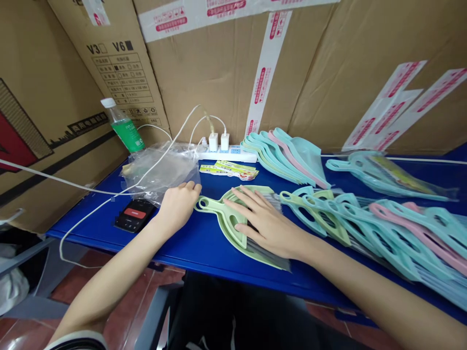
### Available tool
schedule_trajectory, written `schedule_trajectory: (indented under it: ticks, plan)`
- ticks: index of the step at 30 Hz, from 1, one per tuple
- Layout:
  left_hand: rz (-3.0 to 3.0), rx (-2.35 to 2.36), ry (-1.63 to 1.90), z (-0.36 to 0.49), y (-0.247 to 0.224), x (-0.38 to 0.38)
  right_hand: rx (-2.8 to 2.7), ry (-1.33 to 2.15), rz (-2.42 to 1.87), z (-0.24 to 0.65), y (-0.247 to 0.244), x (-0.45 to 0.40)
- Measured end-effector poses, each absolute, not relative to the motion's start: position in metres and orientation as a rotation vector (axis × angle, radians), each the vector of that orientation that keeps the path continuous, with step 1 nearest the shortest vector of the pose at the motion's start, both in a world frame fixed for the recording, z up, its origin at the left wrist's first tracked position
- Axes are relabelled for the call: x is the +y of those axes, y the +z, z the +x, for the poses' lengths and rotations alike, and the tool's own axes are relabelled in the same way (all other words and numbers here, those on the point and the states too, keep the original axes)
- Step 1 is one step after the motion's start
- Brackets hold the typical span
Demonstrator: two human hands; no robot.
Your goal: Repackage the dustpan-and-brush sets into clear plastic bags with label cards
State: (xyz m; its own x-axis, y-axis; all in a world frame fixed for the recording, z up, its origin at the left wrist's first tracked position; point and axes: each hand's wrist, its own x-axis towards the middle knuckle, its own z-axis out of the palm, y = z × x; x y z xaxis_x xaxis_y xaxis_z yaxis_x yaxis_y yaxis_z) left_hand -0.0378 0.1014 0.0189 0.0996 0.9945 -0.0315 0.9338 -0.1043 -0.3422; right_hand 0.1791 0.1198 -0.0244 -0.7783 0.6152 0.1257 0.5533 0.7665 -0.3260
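A light green dustpan [226, 228] lies on the blue table, with a matching green hand brush [239, 232] nested on it, grey bristles to the right. My right hand [260, 221] rests flat over the brush and pan, fingers spread. My left hand [179, 206] is closed with its fingers curled under, just left of the handle end and against the edge of a clear plastic bag [156, 170]. Its fingertips are hidden, so whether it pinches anything does not show.
Overlapping dustpan-and-brush sets [365, 221] line the right side. Stacked dustpans [288, 153] and a bagged set [365, 170] lie behind. Further left are a power strip [237, 154], yellow-green printed strips [229, 169], a phone [134, 215], a bottle [126, 129] and a loose white cable [146, 176]. Cardboard [219, 68] encloses the back.
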Motion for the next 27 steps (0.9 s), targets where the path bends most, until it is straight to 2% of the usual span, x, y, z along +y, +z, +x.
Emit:
schedule_trajectory:
  ticks: [4,11,18,27]
  plan:
    - [-2.238,-1.989,0.247,-0.044,0.016,0.105,-2.755,0.423,-0.925,0.181,-0.022,0.119]
    - [-2.564,-1.876,-0.260,-0.053,0.005,0.111,-2.808,0.452,-0.953,0.173,-0.020,0.121]
    - [-2.744,-1.773,-0.472,-0.059,-0.001,0.113,-2.835,0.453,-0.863,0.182,-0.019,0.119]
    - [-3.178,-2.083,-0.742,-0.058,-0.007,0.119,-2.906,0.469,-0.792,0.186,-0.018,0.117]
